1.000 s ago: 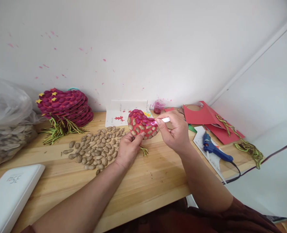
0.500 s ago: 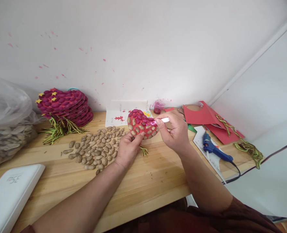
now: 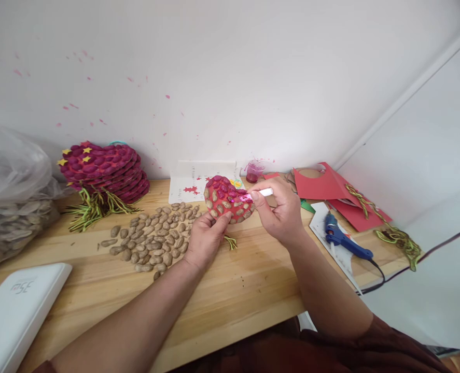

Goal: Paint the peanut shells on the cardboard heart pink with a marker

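Note:
My left hand (image 3: 207, 235) grips the lower edge of a red disc covered with peanuts (image 3: 226, 206), thumb on its front. Purple-pink paint coats the peanuts on its upper part; those lower down are still bare tan. A green-brown tassel (image 3: 231, 242) pokes out beneath. Between thumb and fingers, my right hand (image 3: 279, 207) pinches a white-handled paintbrush (image 3: 266, 192), its pink, wet-looking tip touching peanuts in the middle of the disc. Loose peanuts (image 3: 157, 235) are spread on the wooden table (image 3: 230, 295) left of my hands.
Finished-looking purple peanut discs (image 3: 109, 171) with tassels are stacked at back left. A plastic bag of peanuts (image 3: 15, 217) and a white box-shaped device (image 3: 23, 311) lie left. A paint cup (image 3: 254, 171) stands behind; a blue glue gun (image 3: 344, 237) and red card (image 3: 319, 181) lie right.
The brush tip has shifted slightly left and down across the disc, with my right hand following a little. The left hand and the disc have hardly moved.

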The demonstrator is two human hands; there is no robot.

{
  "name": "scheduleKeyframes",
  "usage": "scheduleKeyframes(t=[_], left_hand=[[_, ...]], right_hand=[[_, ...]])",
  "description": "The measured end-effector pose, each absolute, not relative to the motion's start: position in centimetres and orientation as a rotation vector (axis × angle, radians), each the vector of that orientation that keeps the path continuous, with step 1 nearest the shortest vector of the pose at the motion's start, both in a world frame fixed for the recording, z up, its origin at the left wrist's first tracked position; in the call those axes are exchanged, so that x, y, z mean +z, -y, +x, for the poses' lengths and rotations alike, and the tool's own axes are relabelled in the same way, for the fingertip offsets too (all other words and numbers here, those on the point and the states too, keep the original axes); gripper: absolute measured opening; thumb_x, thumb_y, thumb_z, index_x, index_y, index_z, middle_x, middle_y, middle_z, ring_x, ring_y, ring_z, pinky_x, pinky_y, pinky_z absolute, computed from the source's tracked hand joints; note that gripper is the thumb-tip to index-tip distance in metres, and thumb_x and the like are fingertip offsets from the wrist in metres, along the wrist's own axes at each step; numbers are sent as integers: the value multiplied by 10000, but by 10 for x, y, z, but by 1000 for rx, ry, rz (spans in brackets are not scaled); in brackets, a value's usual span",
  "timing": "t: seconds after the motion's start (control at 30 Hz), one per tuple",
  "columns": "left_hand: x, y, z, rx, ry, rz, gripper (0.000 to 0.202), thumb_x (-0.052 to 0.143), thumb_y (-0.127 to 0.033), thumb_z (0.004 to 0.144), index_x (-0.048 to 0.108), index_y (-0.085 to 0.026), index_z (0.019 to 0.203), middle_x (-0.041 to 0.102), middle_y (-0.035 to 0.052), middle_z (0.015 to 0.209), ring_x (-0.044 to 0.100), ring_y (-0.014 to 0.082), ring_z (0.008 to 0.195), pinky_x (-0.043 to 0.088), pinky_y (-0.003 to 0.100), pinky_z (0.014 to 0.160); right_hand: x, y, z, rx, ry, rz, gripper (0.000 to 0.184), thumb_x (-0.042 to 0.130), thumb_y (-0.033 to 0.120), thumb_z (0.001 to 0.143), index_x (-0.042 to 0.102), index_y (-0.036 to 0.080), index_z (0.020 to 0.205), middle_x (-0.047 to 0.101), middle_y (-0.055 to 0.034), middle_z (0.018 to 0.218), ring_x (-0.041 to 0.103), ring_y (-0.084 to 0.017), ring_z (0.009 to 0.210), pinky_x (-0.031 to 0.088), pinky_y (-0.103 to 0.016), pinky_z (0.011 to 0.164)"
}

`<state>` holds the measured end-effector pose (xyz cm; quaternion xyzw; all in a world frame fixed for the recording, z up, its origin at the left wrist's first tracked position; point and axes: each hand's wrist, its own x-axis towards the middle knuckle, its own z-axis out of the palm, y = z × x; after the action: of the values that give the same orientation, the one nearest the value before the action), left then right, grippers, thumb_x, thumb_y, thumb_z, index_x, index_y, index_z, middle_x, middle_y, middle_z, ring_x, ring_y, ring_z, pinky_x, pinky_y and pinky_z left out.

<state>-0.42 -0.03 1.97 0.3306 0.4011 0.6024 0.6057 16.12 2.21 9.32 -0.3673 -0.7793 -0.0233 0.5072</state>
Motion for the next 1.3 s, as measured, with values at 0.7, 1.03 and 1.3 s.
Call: scheduleKeyframes(t=[0.7,1.03,1.3], left_hand=[[16,-1,-4,1393,-937,795,455,927,-512,617,664,-151,702,528,-54,543,360,55,478,254,187,442],[4,-1,-5,1385,-921,981,334,851,-472,771,758,-153,805,630,-26,633,424,73,531,379,201,535],[8,-1,-4,1403,-917,962,310,846,-453,770,783,-159,848,704,1,697,550,118,615,474,239,640]], right_hand=[[93,-23,162,-68,1862,-903,74,632,220,969,677,226,910,737,-17,832,638,-188,800,463,-385,796],[93,-21,159,-35,1858,-870,78,623,217,971,674,230,914,736,-21,832,636,-191,806,464,-396,798],[92,-20,160,-82,1862,-897,77,616,217,970,674,231,921,738,-22,830,638,-195,796,470,-392,791]])
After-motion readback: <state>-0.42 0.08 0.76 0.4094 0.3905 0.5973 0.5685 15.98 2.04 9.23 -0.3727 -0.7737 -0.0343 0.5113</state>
